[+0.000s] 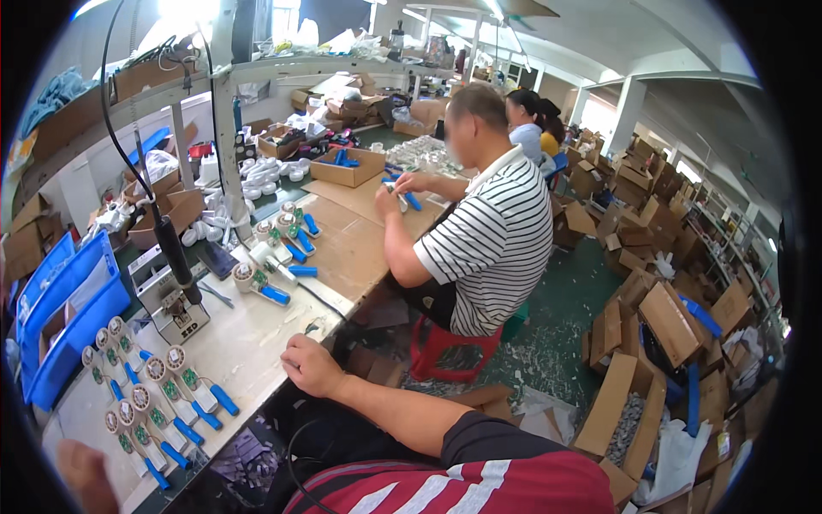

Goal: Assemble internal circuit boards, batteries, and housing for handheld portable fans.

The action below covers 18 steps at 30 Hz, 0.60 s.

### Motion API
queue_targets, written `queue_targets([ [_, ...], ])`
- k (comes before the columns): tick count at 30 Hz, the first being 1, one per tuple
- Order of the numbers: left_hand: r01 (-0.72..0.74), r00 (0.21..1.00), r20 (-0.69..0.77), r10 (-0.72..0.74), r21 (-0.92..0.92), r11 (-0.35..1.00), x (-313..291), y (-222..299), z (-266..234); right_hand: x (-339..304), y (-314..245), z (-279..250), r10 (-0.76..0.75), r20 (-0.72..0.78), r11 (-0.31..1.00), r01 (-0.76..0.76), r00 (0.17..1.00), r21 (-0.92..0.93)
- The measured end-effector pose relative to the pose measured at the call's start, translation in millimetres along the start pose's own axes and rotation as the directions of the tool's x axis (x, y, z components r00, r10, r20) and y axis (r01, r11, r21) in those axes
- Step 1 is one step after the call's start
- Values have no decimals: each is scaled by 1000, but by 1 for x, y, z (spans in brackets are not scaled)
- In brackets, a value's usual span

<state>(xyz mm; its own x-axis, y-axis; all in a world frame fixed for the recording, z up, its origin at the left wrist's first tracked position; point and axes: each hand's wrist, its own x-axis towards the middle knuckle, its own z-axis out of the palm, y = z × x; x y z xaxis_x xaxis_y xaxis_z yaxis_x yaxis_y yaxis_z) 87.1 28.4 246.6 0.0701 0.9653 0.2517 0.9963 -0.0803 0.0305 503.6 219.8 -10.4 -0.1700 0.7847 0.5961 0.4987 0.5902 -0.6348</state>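
While the left hand [88, 476] is a blur at the picture's lower rim, its fingers too smeared to tell whether spread or closed, the right hand [312, 366] rests at the table's near edge with its fingers curled inward; whether they pinch anything cannot be told. Eight blue-handled pieces [188, 431] lie slanted on the table [248, 351], five in a front group and three just behind, all nearest the left hand. Each has a round pale head and a small green board. Past them stand one metal box [178, 315] with one black rod [174, 257] hanging over it, and two blue bins [73, 330] to the left. About five more pieces [274, 294] lie farther along. The tabletop is pale and stained, with brown cardboard [338, 223] covering its far part. One co-worker in a striped shirt [492, 227] sits there on one red stool [449, 349], near an open box [364, 173]. Beyond, two other people sit; littered green floor [556, 321], heaped cartons [676, 321] and white pillars [627, 116] fill the room.
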Motion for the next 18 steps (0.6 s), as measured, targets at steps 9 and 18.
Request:
queue_targets([
  [9, -145, 962, 170, 216, -354, 924, -141, 40, 186, 1, 5, -7, -61, -15, 996, 61, 998, 65],
  [18, 528, 848, 54, -528, -1, 849, -232, 77, 290, 10, 8, -12, -94, -37, 988, 98, 995, 123],
])
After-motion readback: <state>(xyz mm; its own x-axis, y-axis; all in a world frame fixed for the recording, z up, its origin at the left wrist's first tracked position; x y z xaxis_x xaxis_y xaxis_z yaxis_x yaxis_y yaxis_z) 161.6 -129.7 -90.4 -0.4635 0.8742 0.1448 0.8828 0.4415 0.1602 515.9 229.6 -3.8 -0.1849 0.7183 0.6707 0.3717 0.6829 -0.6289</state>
